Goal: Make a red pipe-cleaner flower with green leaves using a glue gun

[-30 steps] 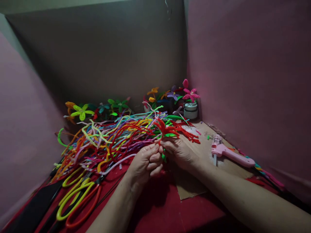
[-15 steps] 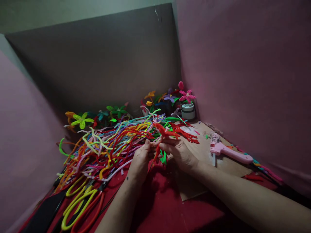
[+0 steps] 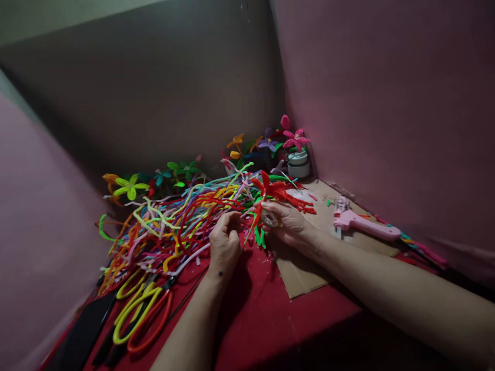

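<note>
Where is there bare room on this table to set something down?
Red tabletop lies bare between the left forearm and the cardboard; cardboard also shows bare between the right hand and glue gun. Crowded: the left side, with the stem pile and scissor handles.

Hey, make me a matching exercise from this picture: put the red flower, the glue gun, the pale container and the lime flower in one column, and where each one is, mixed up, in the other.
1. Red flower
2. Glue gun
3. Pale container
4. Lime flower

A. Lying on the cardboard, pink in colour
B. Behind the pipe cleaners, toward the left side of the picture
C. Held in the right hand
D. In the far corner, just below a pink flower

Right pairs: 1-C, 2-A, 3-D, 4-B
</note>
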{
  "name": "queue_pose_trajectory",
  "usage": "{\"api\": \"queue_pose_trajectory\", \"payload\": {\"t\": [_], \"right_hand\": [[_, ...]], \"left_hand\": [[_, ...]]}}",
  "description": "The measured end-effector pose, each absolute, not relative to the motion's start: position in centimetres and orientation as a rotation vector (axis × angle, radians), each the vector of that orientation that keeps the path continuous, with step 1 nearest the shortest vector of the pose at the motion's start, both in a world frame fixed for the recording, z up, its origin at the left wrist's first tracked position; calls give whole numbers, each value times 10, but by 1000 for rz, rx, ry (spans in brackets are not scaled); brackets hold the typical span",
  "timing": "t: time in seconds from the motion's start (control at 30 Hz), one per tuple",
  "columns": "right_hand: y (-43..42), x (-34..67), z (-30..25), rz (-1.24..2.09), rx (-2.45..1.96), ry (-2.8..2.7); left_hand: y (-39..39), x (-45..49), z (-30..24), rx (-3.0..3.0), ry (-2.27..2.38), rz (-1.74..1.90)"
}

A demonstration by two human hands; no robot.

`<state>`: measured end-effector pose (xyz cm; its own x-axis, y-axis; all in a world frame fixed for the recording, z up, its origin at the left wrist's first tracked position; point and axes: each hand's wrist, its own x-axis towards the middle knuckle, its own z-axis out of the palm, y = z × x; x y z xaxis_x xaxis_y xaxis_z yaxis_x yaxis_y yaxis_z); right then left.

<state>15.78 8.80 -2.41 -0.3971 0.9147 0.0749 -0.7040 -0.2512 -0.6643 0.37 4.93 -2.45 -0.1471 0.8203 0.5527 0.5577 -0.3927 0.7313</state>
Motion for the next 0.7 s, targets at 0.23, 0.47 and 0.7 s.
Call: {"api": "queue_pose_trajectory", "payload": {"t": [0.23, 0.47, 0.7], "right_hand": [[92, 157, -28, 1851, -363, -819], [92, 154, -28, 1882, -359, -837], [88, 155, -23, 1824, -335, -901]], "left_hand": [[48, -3, -29, 2109, 1708, 1367], [50, -4, -28, 2214, 1784, 1250], [52, -8, -29, 2280, 1829, 1157]]}}
